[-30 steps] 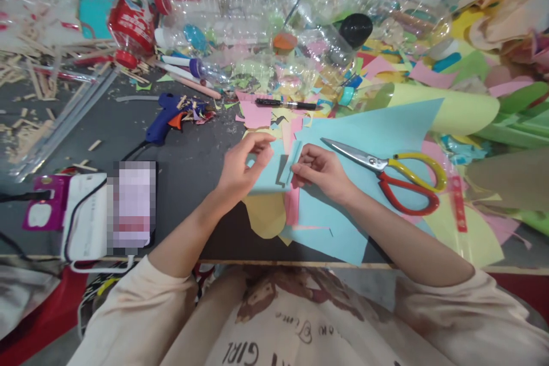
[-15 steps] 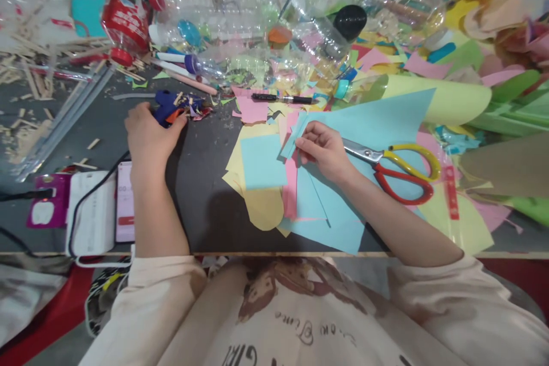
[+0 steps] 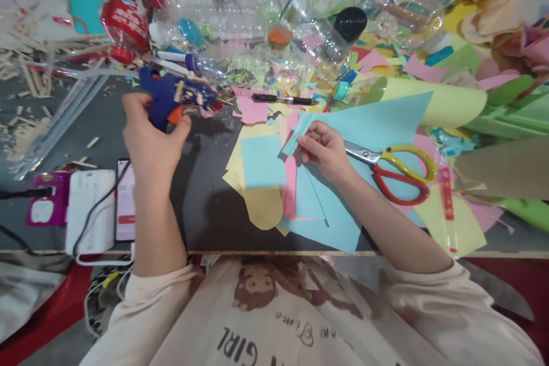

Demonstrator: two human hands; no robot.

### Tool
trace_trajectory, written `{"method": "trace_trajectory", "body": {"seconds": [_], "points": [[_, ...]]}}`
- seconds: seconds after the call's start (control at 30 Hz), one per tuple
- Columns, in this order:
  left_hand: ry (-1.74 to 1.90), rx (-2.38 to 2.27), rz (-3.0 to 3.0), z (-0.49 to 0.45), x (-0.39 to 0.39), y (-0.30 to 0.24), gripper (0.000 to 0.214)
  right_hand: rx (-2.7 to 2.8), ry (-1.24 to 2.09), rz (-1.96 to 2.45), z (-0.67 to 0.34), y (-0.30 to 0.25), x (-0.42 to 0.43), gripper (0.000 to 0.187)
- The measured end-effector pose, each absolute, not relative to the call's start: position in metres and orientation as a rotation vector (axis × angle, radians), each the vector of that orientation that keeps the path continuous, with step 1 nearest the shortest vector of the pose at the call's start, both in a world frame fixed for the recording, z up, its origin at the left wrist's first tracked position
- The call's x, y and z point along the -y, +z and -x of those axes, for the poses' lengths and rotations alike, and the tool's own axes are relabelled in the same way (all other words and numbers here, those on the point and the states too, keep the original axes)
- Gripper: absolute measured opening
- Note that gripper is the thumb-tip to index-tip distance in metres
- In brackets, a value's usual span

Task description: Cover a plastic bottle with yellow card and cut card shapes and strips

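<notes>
My left hand [image 3: 152, 131] is wrapped round the handle of a blue hot glue gun [image 3: 165, 91], whose nozzle points right and whose orange trigger shows by my thumb. Bits of wood and scrap cling to its side. Between thumb and fingers, my right hand [image 3: 325, 151] pinches a folded light-blue paper strip [image 3: 297, 136]. Below that hand lies a large light-blue sheet [image 3: 330, 206]. Red-and-yellow-handled scissors [image 3: 380, 160] rest on it, just right of my right hand. A light-blue paper square [image 3: 263, 161] lies on yellow paper [image 3: 266, 206], beside a pink strip [image 3: 290, 189].
A black pen [image 3: 283, 99] lies beyond the papers. Clear plastic bottles [image 3: 214, 6] and paper scraps crowd the back. At left are wood sticks [image 3: 34, 77], a phone [image 3: 125, 200] and a white power bank [image 3: 91, 211] with cables. A yellow paper roll [image 3: 441, 102] lies at right.
My left hand has lifted the glue gun off the tabletop and tilted it so more of its body shows. My right hand keeps the folded strip in nearly the same place.
</notes>
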State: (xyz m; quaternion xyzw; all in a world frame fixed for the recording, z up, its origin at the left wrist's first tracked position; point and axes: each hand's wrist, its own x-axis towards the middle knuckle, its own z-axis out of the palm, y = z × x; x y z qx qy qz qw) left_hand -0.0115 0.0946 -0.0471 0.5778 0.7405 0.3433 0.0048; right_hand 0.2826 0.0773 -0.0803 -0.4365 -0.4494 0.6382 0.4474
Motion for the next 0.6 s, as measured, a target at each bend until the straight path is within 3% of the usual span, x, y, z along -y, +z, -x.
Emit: {"method": "trace_trajectory", "body": {"seconds": [0.23, 0.43, 0.6], "points": [[1.032, -2.110, -2.111, -0.023, -0.061, -0.062, 0.036, 1.062, 1.626, 1.051, -0.281, -0.077, -0.078, 0.053], [0.975, -2.065, -2.076, -0.023, -0.059, -0.079, 0.047, 1.049, 1.680, 1.062, -0.282, -0.076, -0.079, 0.054], [0.868, -1.976, -2.060, -0.027, -0.056, -0.077, 0.034, 1.075, 1.678, 1.042, -0.283, -0.078, -0.079, 0.050]]}}
